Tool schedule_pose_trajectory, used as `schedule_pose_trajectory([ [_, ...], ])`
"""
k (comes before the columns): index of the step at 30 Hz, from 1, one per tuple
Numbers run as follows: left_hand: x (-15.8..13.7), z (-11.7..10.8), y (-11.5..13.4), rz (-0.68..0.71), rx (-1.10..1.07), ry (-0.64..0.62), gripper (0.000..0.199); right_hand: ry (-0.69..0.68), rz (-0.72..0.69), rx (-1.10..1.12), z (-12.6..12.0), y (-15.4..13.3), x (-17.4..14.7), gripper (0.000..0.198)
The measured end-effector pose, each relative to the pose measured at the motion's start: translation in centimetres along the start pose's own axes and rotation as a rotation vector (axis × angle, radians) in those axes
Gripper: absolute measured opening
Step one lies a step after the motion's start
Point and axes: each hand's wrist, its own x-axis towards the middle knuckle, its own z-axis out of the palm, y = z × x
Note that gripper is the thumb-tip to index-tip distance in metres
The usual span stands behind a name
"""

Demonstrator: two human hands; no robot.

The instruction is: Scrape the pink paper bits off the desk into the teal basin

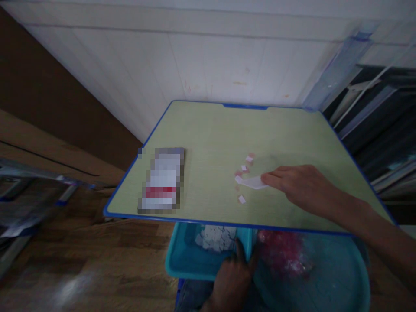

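My right hand (295, 184) pinches one end of a thin, whitish flat strip (255, 183) low over the table's right half. Its exact kind does not show. The strip's far end meets a small white square (238, 179); other white squares (242, 199) and pinkish round bits lie in a loose row beside it. Below the table's front edge is my left hand (232, 275), fingers apart and seemingly holding nothing. It is by the rim between a teal tray (182, 266) with a heap of white pieces (216, 238) and a round teal basin (344, 277) with a red, shiny bundle (282, 251).
A pale green table (208, 130) with blue edging stands against a white wall (208, 65). On its left lies a blurred white and red flat object (164, 180). A clear bluish bottle-like object (338, 71) leans at the back right corner. Wooden floor (97, 260) shows at left.
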Motion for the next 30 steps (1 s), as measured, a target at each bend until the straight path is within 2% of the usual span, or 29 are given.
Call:
schedule_pose_trajectory([
  [4, 0.0, -0.2, 0.0, -0.003, -0.007, 0.036, 0.061, 0.001, 0.036, -0.052, -1.2, 0.4, -0.6, 0.033],
  [8, -0.1, -0.4, 0.0, 0.002, 0.003, 0.048, 0.058, -0.02, 0.045, -0.068, -2.2, 0.3, -1.0, 0.04],
  [11, -0.1, -0.3, 0.1, -0.002, 0.011, 0.053, 0.057, -0.046, 0.038, -0.055, -2.2, 0.2, -1.0, 0.042],
  [17, -0.1, -0.1, 0.1, -0.02, -0.009, 0.057, 0.055, -0.036, 0.145, -0.12, -1.2, 1.1, -2.1, 0.04],
  [22, 0.0, -0.3, -0.1, -0.018, -0.009, 0.041, 0.058, -0.031, 0.088, -0.014, -1.2, 1.7, -3.4, 0.045],
  [27, -0.1, -0.5, 0.0, -0.014, 0.022, 0.02, 0.061, 0.011, 0.11, -0.009, -1.1, 1.8, -4.4, 0.046],
  [30, -0.1, -0.7, 0.0, -0.014, 0.04, 0.025, 0.062, -0.01, 0.048, 0.071, -1.2, 1.4, -4.8, 0.044],
])
